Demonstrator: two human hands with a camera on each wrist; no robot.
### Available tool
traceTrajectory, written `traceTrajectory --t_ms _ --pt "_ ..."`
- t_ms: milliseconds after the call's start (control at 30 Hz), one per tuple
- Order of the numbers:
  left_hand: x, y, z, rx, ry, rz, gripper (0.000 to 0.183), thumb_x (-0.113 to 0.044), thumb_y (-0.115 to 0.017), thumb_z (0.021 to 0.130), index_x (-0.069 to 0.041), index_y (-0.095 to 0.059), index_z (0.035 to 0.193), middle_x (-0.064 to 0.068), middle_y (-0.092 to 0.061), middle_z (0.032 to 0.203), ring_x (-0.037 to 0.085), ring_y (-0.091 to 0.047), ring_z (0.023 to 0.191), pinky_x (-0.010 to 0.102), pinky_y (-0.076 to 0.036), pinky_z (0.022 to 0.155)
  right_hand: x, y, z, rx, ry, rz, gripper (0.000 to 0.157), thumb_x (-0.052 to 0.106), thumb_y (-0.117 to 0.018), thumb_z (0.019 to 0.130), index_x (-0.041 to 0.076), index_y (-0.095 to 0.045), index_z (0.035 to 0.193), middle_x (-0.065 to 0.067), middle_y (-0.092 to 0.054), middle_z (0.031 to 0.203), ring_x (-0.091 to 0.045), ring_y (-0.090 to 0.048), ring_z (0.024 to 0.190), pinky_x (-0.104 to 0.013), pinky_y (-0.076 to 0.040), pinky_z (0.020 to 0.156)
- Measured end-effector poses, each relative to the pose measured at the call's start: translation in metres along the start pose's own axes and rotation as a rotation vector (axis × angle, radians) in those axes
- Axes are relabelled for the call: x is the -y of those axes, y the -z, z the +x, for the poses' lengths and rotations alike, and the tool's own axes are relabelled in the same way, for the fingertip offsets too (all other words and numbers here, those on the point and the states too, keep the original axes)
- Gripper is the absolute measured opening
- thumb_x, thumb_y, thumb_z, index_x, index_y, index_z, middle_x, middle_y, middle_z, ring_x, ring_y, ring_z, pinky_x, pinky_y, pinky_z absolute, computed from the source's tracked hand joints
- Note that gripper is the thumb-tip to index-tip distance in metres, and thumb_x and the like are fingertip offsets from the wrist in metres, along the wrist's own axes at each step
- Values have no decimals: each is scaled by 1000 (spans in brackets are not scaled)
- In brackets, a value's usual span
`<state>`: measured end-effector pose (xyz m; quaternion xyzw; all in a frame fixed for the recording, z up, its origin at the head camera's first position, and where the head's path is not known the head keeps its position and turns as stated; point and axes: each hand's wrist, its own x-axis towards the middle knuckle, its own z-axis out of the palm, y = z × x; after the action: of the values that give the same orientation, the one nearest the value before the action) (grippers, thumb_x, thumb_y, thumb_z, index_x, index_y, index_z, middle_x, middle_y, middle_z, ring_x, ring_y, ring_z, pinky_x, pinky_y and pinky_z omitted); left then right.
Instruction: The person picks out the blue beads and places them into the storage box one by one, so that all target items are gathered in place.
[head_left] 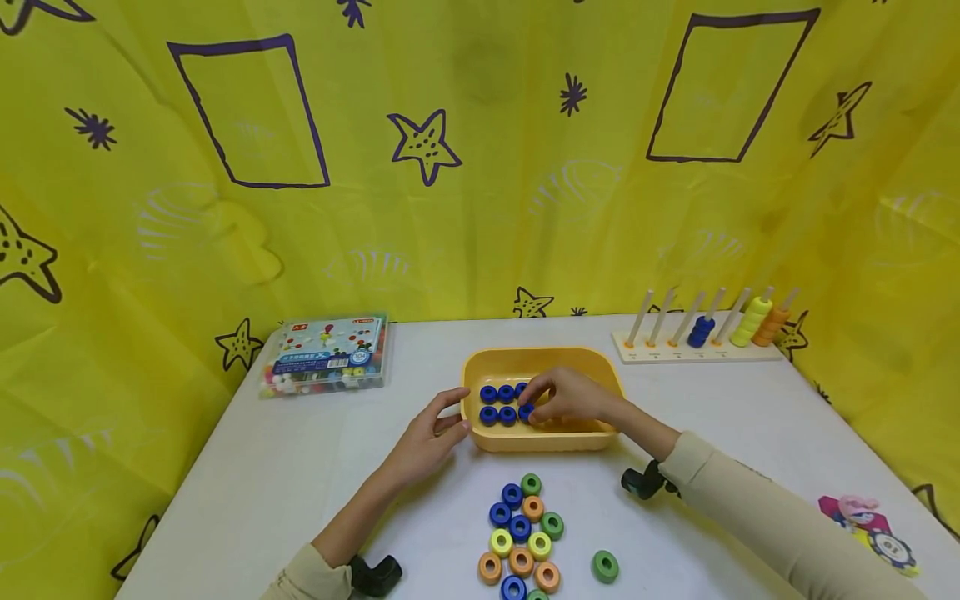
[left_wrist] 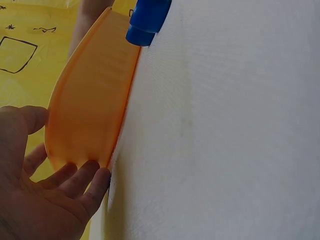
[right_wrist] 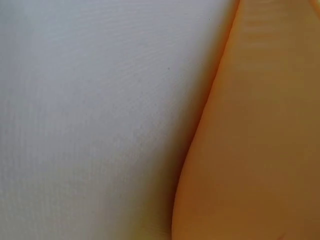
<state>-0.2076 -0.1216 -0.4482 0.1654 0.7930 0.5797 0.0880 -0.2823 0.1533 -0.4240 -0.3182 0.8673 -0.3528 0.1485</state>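
Note:
A yellow-orange plastic tray (head_left: 543, 442) stands on the white table, with two short rows of blue ring beads (head_left: 488, 415) inside at its left. My right hand (head_left: 568, 395) reaches in over the tray, thumb and index finger pinching a blue bead (head_left: 527, 413) at the right end of the front row. Against the tray's left end, my left hand (head_left: 425, 442) rests its spread fingertips. In the left wrist view those fingers (left_wrist: 80, 181) touch the outer wall (left_wrist: 95, 100). The right wrist view has only the tray's side (right_wrist: 250, 150) and the tabletop; the hand is outside it.
Loose blue, green, orange and yellow ring beads (head_left: 521, 562) lie in front of the tray, one green bead (head_left: 605, 567) apart at right. At back right stands a peg board (head_left: 697, 353) with stacked beads; at back left, a clear case (head_left: 326, 354). Colourful cutouts (head_left: 870, 533) lie far right.

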Motion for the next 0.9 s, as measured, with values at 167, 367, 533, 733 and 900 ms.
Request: traceTrajectory --t_ms 167,367,533,733,900 --pt "0 1 1 -2 -2 -8 49 -22 -56 94 -22 -39 140 -10 -37 141 17 -47 121 37 -42 94 1 -1 0 -11 19 7 20 15 -78 75 14 -71 94 3 -67 93 -15 -59 86 -28 -47 66" --pt "-1 2 0 4 -13 -14 49 -21 -56 94 -20 -38 140 -5 -36 143 20 -46 122 39 -41 95 1 0 -2 -35 39 -17 22 18 -78 76 14 -71 96 3 -67 96 -18 -57 85 -27 -45 66" --pt "-12 3 -4 17 -6 -25 50 -16 -54 95 -14 -36 141 2 -34 145 27 -45 123 41 -40 96 17 5 -14 -110 77 25 25 22 -77 77 12 -71 99 0 -68 97 -17 -53 66 -25 -43 55" --pt "-32 3 -12 34 1 -16 49 -13 -53 95 -9 -35 141 7 -33 146 30 -44 123 40 -41 95 57 -5 -46 -128 230 18 21 25 -75 79 22 -70 98 8 -66 90 -9 -49 55 -23 -41 48" --pt "-35 3 -13 39 -11 -21 49 -13 -53 95 -8 -35 141 8 -33 145 31 -44 123 41 -41 95 77 -33 -70 -67 252 64 24 24 -74 80 30 -68 102 12 -62 79 -5 -48 52 -21 -41 45"
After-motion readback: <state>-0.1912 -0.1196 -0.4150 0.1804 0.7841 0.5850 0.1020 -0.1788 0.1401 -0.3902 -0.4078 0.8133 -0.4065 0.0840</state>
